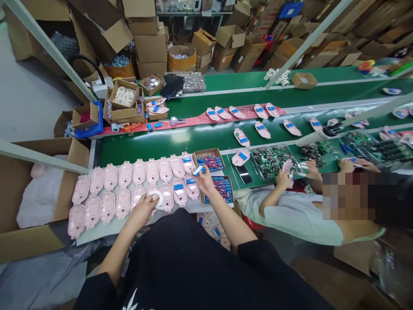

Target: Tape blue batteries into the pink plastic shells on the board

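My left hand (143,210) is closed around a white ring-shaped roll (157,199), which looks like tape, above the front row of pink plastic shells. In my right hand (204,182) is a small blue battery pack (198,171) with a white strip on top, pinched between the fingers. Open pink shells (139,171) lie in two rows on a pale sheet under and around my hands. A few at the right end, such as one pink shell (180,192), have blue packs inside. Right of my right hand stand two cardboard trays (209,151) of blue packs with red wires.
A green conveyor belt (193,135) runs behind the shells, with pink shells on it. A black phone (243,174) and a heap of circuit boards (272,160) lie to the right. A co-worker (287,211) sits there. A large carton (64,202) stands at left.
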The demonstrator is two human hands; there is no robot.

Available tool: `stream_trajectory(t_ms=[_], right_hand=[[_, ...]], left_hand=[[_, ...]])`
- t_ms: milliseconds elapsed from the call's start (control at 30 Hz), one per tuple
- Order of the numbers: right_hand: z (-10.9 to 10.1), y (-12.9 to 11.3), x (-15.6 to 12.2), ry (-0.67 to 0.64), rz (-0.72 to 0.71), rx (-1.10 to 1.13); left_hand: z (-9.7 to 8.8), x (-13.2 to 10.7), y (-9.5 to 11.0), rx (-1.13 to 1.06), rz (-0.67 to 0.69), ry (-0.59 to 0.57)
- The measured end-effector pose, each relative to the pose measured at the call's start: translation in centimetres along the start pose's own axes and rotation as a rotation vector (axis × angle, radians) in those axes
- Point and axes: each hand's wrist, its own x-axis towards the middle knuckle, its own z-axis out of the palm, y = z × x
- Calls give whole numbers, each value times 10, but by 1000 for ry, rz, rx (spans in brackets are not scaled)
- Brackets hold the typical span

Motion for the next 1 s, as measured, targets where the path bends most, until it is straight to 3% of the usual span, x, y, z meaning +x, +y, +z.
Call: stream_trajectory(t_ms=[133,367,467,567,667,733,800,1000], right_hand=[[7,17,25,-86,119,-60],[28,41,88,-198,305,-165],[28,50,112,-274,251,-315],[28,55,138,-341,132,-716],[32,53,163,-542,-50,-1549],[36,51,176,-711,-135,-1970],[41,52,183,-836,-139,-2124],[53,67,191,-1009,-169,-2302]], left_hand=[[9,-24,-16,-78,-124,115],[26,-48,5,-173,-286,186],[34,-58,10,-202,-360,226],[43,-67,15,-224,-419,268],[51,-74,20,-239,-462,301],[56,-77,25,-245,-485,318],[60,-80,30,-249,-506,328],[70,-82,40,-238,-555,359]])
